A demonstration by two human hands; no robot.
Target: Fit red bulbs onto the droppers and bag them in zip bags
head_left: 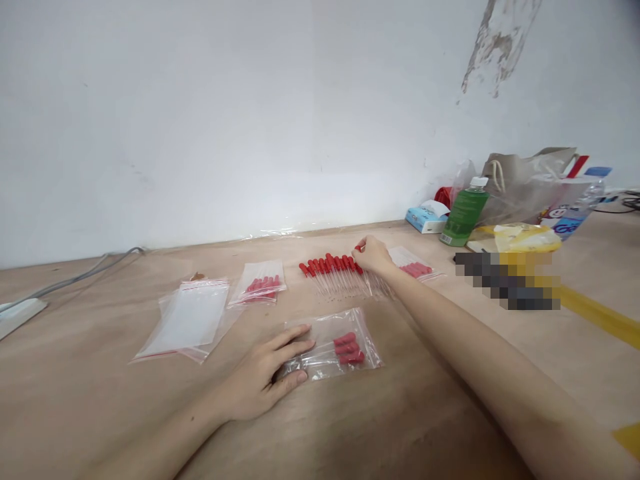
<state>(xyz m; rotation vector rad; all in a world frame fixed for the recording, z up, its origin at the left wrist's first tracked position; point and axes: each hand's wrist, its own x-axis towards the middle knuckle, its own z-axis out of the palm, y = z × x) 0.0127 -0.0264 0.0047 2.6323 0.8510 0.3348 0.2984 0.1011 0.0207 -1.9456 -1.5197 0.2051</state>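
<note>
Right hand [373, 255] pinches one red-capped dropper [358, 249] at the row [333, 270]; left hand [265, 373] flat, open on the bag [333, 343]; likely risk: sleeve-less forearm sweeping row askew.

Probably a packing workshop: plywood bench [100, 400], zip bags [187, 320].

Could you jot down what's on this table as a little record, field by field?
surface: bare wooden table against a white wall
left hand: flat on a clear zip bag holding three red-capped droppers
right hand: pinching one from the loose row of red-capped glass droppers
filled bags: two more
empty bags: small stack
behind: green plastic bottle
</note>
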